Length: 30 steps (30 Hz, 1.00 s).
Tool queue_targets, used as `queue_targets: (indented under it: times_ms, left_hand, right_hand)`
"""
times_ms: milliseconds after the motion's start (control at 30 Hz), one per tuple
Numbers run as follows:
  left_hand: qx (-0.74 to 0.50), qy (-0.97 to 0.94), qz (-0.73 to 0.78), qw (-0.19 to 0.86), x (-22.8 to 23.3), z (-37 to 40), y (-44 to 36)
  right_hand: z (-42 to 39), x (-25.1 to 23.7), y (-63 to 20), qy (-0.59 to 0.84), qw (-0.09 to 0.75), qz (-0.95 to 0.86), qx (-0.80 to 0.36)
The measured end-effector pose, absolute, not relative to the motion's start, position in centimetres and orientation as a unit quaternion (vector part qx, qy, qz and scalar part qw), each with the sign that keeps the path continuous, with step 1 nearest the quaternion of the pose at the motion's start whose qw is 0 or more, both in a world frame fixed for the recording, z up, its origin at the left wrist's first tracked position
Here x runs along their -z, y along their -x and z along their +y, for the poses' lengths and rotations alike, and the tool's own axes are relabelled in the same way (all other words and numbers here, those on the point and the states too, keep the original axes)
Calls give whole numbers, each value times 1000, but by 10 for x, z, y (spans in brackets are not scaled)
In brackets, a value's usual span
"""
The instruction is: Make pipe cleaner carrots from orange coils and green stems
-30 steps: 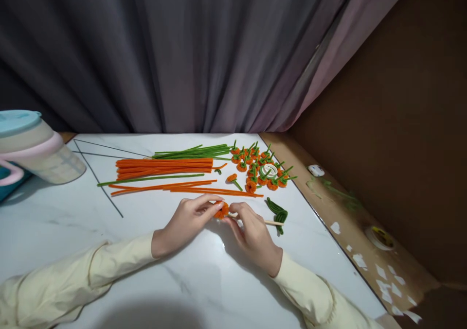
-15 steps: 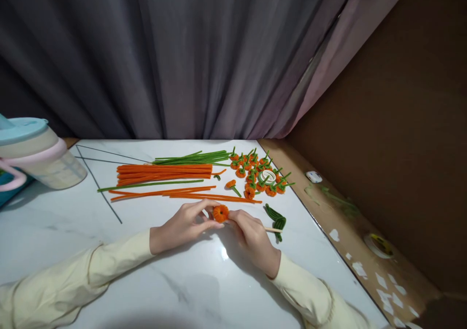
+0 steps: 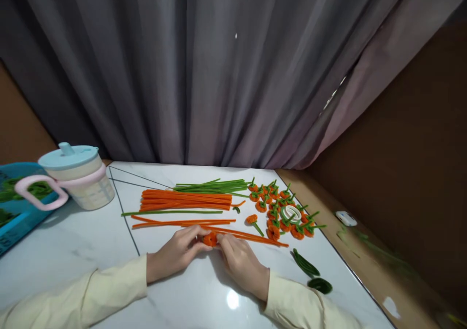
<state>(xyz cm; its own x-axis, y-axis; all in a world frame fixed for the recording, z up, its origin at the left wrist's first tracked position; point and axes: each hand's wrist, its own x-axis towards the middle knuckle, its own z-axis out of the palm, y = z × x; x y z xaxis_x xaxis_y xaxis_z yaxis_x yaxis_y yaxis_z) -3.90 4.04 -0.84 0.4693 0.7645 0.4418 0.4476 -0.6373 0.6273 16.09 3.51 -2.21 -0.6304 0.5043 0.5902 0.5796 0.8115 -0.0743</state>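
Observation:
A small orange pipe-cleaner pumpkin [image 3: 209, 240] is held just above the white table, between the fingertips of both hands. My left hand [image 3: 177, 252] pinches it from the left, thumb below and index finger above. From the other side, my right hand [image 3: 242, 263] has its bent fingers closed against it; they hide part of its edge. Just beyond the hands lie loose orange pipe cleaners [image 3: 255, 236]. A finished-looking orange piece with a green stem [image 3: 251, 219] rests behind my right hand. Dark green looped pipe-cleaner leaves [image 3: 305, 262] lie off to the right.
Bundles of orange pipe cleaners [image 3: 186, 200] and green pipe cleaners [image 3: 211, 186] lie at the back. Several stemmed pumpkins surround a tape roll [image 3: 291, 214]. At left stand a lidded cup [image 3: 89, 188] and a blue basket [image 3: 31, 227]. A white case [image 3: 346, 218] sits beyond the table's right edge.
The view has swung up and left, showing more of the cup and basket. The pumpkin has turned between my fingers. The thin wooden stick by my right hand is no longer visible.

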Motion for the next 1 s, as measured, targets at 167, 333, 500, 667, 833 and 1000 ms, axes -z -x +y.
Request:
queue_targets:
  times_ms: [167,333,500,667,833,1000]
  left_hand:
    - [-350,-830,354,251,11,43,40]
    - [-331,-830,344,289,11,43,42]
    - [-327,-834,334,294,9,43,42]
    - [-303,-826,343,329,7,48,42]
    - [-302,-814,339,362,6,50,42]
    - [-326,-814,329,350,4,50,41]
  right_hand:
    - [34,19,-162,278,307,-908,63]
    - [34,17,-163,260,315,-911,47]
    - [33,20,-162,260,321,-910,25]
    - [32,22,-165,262,338,-904,-14]
    - [33,24,-167,265,362,-893,-46]
    - [32,22,-167,284,382,-879,-38]
